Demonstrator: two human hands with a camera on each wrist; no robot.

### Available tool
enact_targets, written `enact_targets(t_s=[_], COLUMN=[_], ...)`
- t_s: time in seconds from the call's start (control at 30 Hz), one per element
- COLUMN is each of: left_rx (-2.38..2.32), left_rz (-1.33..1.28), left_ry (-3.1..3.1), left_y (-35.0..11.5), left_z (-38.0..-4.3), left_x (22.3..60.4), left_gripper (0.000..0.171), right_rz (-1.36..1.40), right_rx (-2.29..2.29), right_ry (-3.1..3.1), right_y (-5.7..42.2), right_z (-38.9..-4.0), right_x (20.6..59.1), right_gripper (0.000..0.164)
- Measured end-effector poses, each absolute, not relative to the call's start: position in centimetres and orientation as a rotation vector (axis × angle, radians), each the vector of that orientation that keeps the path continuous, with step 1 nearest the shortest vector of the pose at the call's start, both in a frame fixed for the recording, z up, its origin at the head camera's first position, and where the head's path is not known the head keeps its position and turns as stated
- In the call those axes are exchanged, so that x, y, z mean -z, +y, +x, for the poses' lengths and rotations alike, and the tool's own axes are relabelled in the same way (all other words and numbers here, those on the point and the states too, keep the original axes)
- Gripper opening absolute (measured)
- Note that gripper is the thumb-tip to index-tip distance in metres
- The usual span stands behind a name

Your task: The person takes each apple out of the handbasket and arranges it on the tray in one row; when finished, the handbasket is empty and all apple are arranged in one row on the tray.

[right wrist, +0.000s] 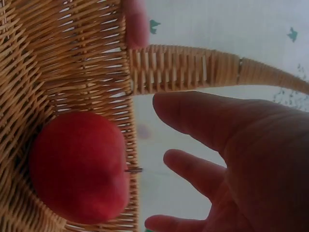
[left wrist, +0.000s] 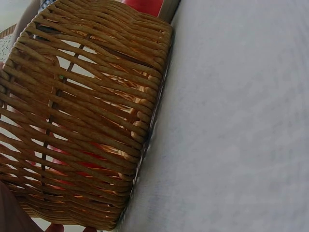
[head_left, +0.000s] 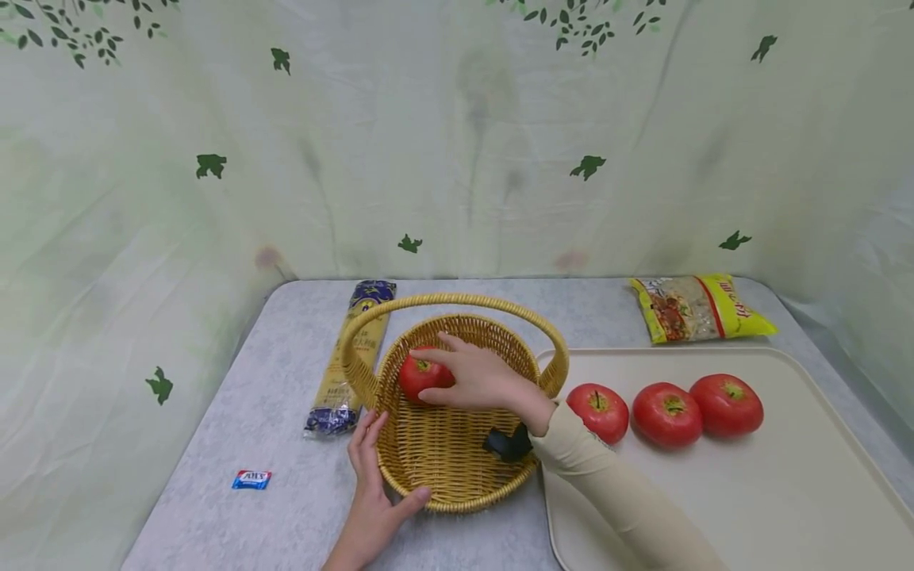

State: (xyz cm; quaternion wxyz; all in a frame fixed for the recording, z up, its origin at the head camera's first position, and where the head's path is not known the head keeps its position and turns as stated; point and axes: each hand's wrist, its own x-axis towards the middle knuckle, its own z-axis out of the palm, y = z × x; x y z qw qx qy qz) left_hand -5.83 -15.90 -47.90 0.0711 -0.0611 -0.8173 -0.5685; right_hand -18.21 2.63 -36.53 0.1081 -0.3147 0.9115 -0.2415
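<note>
A red apple point(head_left: 420, 376) lies inside the wicker basket point(head_left: 457, 506), against its left wall. Over that apple is my right hand point(head_left: 477, 376), with fingers spread. The right wrist view shows a gap between the apple point(right wrist: 79, 166) and the fingers of the hand point(right wrist: 241, 169). My left hand point(head_left: 374, 492) touches the basket's near left side from outside, its fingers extended and thumb apart. The left wrist view is mostly filled by the woven wall point(left wrist: 82, 111), with red showing through the gaps.
To the right, a beige tray point(head_left: 714, 507) bears three red apples point(head_left: 667, 415). A yellow food packet point(head_left: 703, 308) lies behind it. Left of the basket are a long pasta packet point(head_left: 336, 381) and a small blue-and-red wrapper point(head_left: 251, 480). The basket's tall handle point(head_left: 457, 299) arches overhead.
</note>
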Motion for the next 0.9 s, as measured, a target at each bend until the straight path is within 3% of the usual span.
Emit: enact_targets(t_s=[0.37,0.9], left_rx=[1.714,1.719], left_rz=[-0.173,-0.188], left_ry=[-2.468,-2.454], left_y=[-15.9,-16.0], left_z=[-5.8,-5.8], left_x=[47.9,47.9], left_gripper=[0.102,0.103], right_rz=[-0.89,-0.901], right_rx=[0.64,0.718], right_ry=[2.668,2.658], right_y=[1.3,1.6], right_z=[-19.2,-18.9], right_x=[38.8,39.2], right_gripper=[0.056,0.053])
